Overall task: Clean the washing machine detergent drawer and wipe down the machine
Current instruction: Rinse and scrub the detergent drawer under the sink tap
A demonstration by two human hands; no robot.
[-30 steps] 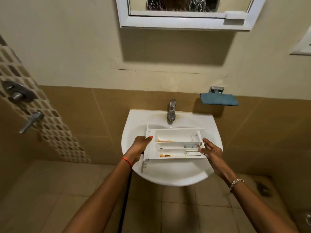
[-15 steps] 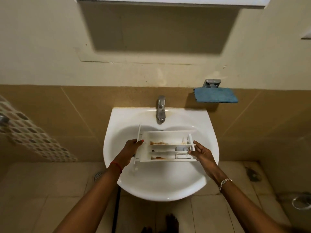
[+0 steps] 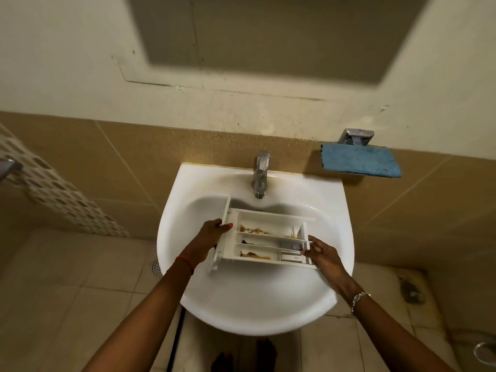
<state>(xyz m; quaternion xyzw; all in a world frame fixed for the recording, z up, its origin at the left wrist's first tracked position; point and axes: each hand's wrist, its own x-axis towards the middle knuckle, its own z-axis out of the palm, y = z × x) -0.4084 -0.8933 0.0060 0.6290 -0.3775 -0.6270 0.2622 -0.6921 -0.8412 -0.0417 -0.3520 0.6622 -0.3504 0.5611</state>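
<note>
- Small bathroom: beige tiled wall, white sink (image 3: 255,304) in the middle of the frame, chrome tap (image 3: 261,175) at its top edge, and a blue cloth (image 3: 361,161) on a holder at upper right.
- The detergent drawer (image 3: 268,238) is held over the basin with its open side up. There's brown gunk in the compartments. I can't tell if its underside touches the sink.
- The left hand (image 3: 214,234) grips the front-panel end at frame left, fingers curled round it and thumb on top.
- The right hand (image 3: 322,255) holds the opposite end, fingers curled on the back wall.
- The bit that matters: the drawer's long axis runs left to right across the frame, dipping a little to the right. The tap spout sits just above the far long edge, roughly mid-length.
- My guess is it's rinse time, so one hand has to let go to work the tap. The left looks slightly nearer.
- If the left goes, the right would be carrying the drawer by its thin end alone, so it could tip.
</note>
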